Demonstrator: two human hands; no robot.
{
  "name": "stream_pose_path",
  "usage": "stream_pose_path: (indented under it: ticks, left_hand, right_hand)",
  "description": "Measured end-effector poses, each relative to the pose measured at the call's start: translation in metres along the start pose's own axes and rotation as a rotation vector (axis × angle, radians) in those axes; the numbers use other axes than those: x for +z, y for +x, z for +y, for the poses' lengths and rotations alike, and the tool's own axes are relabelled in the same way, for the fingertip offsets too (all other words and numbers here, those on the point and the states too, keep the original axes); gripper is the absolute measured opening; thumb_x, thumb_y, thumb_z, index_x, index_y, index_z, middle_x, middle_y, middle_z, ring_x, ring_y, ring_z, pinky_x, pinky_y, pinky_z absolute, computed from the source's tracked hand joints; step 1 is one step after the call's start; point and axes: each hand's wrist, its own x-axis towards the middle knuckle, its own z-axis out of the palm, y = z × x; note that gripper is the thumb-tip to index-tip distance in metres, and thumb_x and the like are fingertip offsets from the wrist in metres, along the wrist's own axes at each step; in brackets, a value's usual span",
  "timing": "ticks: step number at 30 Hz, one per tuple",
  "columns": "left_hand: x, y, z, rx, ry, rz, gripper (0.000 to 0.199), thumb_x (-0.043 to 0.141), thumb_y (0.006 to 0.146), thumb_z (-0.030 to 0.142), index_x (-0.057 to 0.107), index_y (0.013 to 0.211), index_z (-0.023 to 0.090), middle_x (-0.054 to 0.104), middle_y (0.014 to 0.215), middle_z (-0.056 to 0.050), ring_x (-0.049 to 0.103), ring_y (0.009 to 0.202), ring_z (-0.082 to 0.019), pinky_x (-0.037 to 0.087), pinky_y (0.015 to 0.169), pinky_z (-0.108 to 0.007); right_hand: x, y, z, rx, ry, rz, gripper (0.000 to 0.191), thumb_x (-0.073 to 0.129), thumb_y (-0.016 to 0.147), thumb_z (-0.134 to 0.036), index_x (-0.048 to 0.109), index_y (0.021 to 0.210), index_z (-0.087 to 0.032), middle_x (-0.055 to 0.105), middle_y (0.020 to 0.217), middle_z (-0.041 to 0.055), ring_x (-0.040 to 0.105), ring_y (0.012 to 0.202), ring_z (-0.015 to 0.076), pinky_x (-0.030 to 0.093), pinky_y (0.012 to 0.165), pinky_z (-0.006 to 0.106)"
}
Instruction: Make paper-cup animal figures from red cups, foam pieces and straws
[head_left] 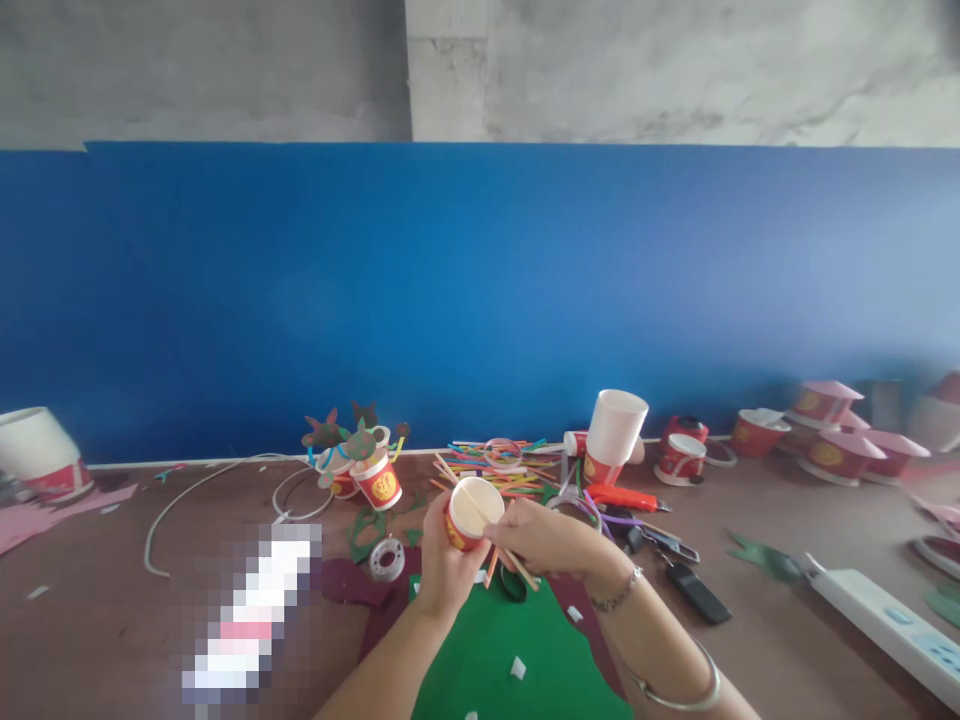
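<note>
On the brown tabletop (90, 610), just above a green felt sheet (510, 650), a person's two hands hold a small red paper cup (466, 530), tilted with its open mouth up. The left hand (442, 565) supports the cup from below and beside, its fingers (436, 525) curled around the wall. The right hand (540, 540) comes in from the other side, its fingers (499, 535) pressed together on a thin wooden stick (521, 568) that crosses the cup's mouth; the fingertips are partly hidden. The cup is judged very light and thin-walled, easily dented, so a gentle hold near its base suits it best. The stick looks stiff but slender, best pinched close to the cup. Nearby lie a roll of tape (386, 560), a heap of coloured sticks (495, 470), a stack of white paper cups (615, 425) and an orange utility knife (622, 497).
</note>
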Motion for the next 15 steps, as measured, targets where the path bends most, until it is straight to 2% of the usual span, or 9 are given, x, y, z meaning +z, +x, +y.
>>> stream_pose_path:
  ticks: [3,4,6,8,9,12,13,15]
  left_hand:
    - [0.0,0.0,0.004,-0.051,-0.087,-0.04,0.053,0.069,0.065,0.02,0.045,0.113,0.016,0.06,0.104,-0.011,0.061,0.095,-0.023,0.05,0.083,-0.038]
    - [0.0,0.0,0.005,-0.064,-0.146,-0.078,0.055,0.07,0.065,0.021,0.045,0.113,0.017,0.06,0.105,-0.01,0.061,0.095,-0.023,0.05,0.083,-0.038]
    - [-0.001,0.0,0.01,-0.071,-0.286,-0.191,0.059,0.072,0.064,0.022,0.044,0.116,0.019,0.059,0.107,-0.01,0.06,0.096,-0.023,0.05,0.083,-0.037]
    - [-0.003,-0.001,0.016,-0.06,-0.392,-0.312,0.063,0.073,0.063,0.021,0.044,0.118,0.019,0.059,0.11,-0.01,0.059,0.1,-0.023,0.049,0.086,-0.038]
    - [-0.003,-0.001,0.018,-0.05,-0.419,-0.361,0.063,0.073,0.062,0.021,0.044,0.118,0.019,0.059,0.111,-0.011,0.058,0.102,-0.024,0.048,0.089,-0.039]
    - [-0.005,-0.003,0.025,-0.04,-0.433,-0.434,0.064,0.074,0.061,0.02,0.046,0.119,0.019,0.059,0.113,-0.012,0.058,0.104,-0.026,0.047,0.091,-0.04]
    - [-0.005,-0.004,0.026,-0.038,-0.426,-0.433,0.065,0.074,0.061,0.02,0.046,0.12,0.02,0.059,0.113,-0.012,0.058,0.103,-0.026,0.047,0.09,-0.041]
    - [-0.004,-0.004,0.026,-0.035,-0.399,-0.38,0.067,0.074,0.062,0.02,0.045,0.122,0.02,0.06,0.113,-0.012,0.059,0.102,-0.025,0.047,0.09,-0.042]
  right_hand:
    - [-0.006,0.003,0.004,0.127,-0.002,-0.042,0.047,0.044,0.084,-0.041,0.056,0.047,-0.016,0.042,0.03,-0.004,0.033,0.025,0.0054,0.024,0.028,0.017]
    - [-0.009,0.004,0.005,0.15,0.03,-0.01,0.049,0.042,0.085,-0.046,0.057,0.048,-0.016,0.041,0.03,-0.0042,0.033,0.025,0.0054,0.024,0.028,0.017]
    - [-0.016,0.007,0.007,0.188,0.121,0.124,0.053,0.04,0.085,-0.052,0.056,0.05,-0.015,0.038,0.029,-0.0054,0.03,0.024,0.0046,0.022,0.027,0.017]
    - [-0.021,0.011,0.011,0.21,0.211,0.316,0.053,0.041,0.084,-0.055,0.055,0.052,-0.014,0.032,0.029,-0.0079,0.025,0.024,0.0033,0.019,0.028,0.016]
    - [-0.021,0.014,0.014,0.219,0.261,0.363,0.052,0.043,0.083,-0.055,0.056,0.055,-0.013,0.031,0.03,-0.0087,0.023,0.025,0.0028,0.018,0.028,0.016]
    - [-0.014,0.021,0.019,0.204,0.466,0.258,0.042,0.054,0.077,-0.053,0.057,0.062,-0.014,0.036,0.036,-0.0088,0.027,0.028,0.0033,0.02,0.029,0.016]
    - [-0.01,0.023,0.021,0.182,0.542,0.232,0.037,0.058,0.074,-0.05,0.056,0.062,-0.015,0.04,0.039,-0.0079,0.031,0.03,0.0038,0.022,0.03,0.016]
    - [0.0,0.028,0.022,0.137,0.691,0.267,0.028,0.065,0.069,-0.04,0.056,0.064,-0.015,0.049,0.046,-0.006,0.04,0.036,0.0049,0.029,0.035,0.016]
